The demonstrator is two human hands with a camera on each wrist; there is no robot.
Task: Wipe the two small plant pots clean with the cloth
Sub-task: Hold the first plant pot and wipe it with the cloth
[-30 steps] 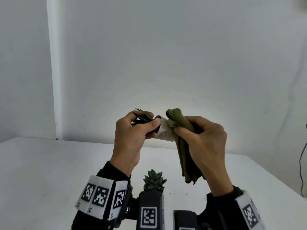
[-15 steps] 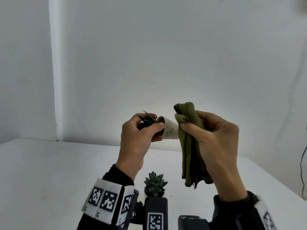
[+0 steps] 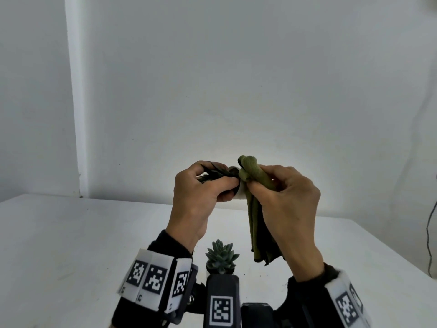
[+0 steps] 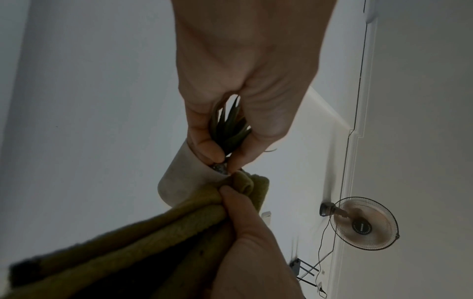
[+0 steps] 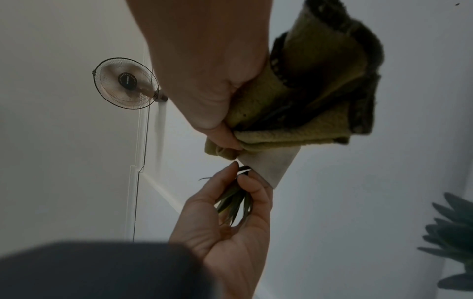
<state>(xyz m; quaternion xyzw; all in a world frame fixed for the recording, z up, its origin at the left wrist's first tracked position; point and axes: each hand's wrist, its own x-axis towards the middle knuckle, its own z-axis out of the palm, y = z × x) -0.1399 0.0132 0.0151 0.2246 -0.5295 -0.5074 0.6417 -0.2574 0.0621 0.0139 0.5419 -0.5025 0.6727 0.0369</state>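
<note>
My left hand (image 3: pixel 227 185) holds a small white pot (image 3: pixel 239 194) tipped on its side above the table, fingers curled round the rim and the spiky dark plant (image 4: pixel 227 129). My right hand (image 3: pixel 257 183) grips a folded olive-green cloth (image 3: pixel 255 214) and presses it against the pot's side, up near the rim. The cloth covers most of the pot (image 4: pixel 184 178), and its loose end hangs down. In the right wrist view the cloth (image 5: pixel 307 101) lies over the pot (image 5: pixel 271 163). A second pot with a blue-green succulent (image 3: pixel 221 256) stands on the table below my hands, its body hidden by a wrist camera.
The white table (image 3: pixel 71 245) stretches left and right, and a white wall stands close behind it. A dark cable (image 3: pixel 429 233) hangs at the right edge. A wall fan (image 4: pixel 363 224) shows in both wrist views.
The right hand has slid the cloth left along the pot toward the rim, so less of the white pot shows than half a second ago. The left hand keeps its hold.
</note>
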